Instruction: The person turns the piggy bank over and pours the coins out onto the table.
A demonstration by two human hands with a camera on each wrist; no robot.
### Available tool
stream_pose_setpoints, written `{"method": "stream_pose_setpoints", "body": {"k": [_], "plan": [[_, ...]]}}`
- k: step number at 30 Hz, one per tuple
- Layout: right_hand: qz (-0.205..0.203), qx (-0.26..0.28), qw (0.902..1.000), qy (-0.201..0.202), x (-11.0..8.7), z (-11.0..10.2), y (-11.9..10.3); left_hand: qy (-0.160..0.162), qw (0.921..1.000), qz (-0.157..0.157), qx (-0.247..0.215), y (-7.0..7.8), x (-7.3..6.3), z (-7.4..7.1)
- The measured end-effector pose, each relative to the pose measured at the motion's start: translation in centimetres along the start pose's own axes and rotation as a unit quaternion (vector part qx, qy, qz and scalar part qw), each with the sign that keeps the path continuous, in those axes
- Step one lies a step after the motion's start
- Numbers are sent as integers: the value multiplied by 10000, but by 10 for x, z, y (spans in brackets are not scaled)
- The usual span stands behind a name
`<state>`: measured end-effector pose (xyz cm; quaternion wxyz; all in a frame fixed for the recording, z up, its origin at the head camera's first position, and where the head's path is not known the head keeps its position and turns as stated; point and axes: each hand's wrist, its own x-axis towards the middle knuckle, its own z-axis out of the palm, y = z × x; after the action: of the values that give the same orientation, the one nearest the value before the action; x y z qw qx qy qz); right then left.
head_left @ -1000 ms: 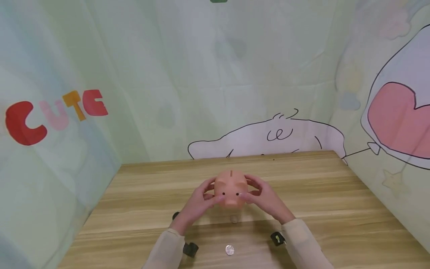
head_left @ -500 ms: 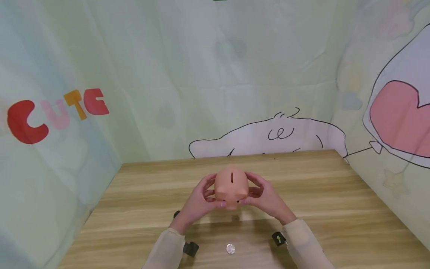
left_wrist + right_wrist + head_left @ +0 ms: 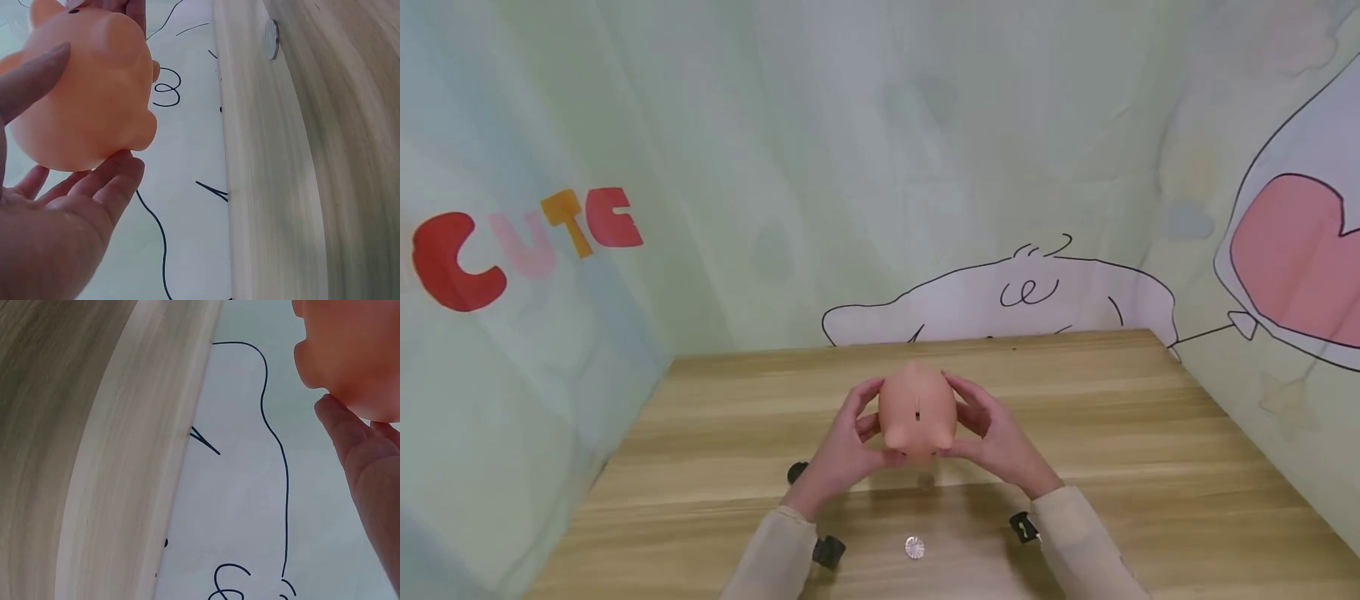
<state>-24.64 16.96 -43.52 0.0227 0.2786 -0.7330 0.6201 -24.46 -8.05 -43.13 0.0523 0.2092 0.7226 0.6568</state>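
An orange-pink piggy bank (image 3: 917,396) is held up above the wooden table, its coin slot facing the head camera and its snout tipped down toward the person. My left hand (image 3: 844,442) grips one side of it, thumb near the face and fingers underneath, as the left wrist view shows. My right hand (image 3: 996,440) grips the other side; in the right wrist view its fingers (image 3: 347,431) touch the pig's lower body near a foot. A silver coin (image 3: 914,547) lies on the table between the forearms. A second, dimmer round piece (image 3: 927,481) lies below the snout.
The wooden table (image 3: 715,442) reaches back to a printed fabric curtain (image 3: 760,192) that also encloses both sides. Black devices (image 3: 829,552) sit at both wrists.
Both hands have tilted the piggy bank snout-down, so its face has turned away and its slot and back now show. The silver coin on the table has stayed put.
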Motion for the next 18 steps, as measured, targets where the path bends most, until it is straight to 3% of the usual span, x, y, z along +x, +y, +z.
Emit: {"method": "stream_pose_setpoints", "body": {"k": [12, 18], "plan": [[53, 14, 10000, -3, 1, 1, 0, 45, 10000, -20, 76, 4, -2, -1], [581, 144, 9979, 228, 0, 2, 3, 124, 9988, -237, 415, 6, -2, -3]]}}
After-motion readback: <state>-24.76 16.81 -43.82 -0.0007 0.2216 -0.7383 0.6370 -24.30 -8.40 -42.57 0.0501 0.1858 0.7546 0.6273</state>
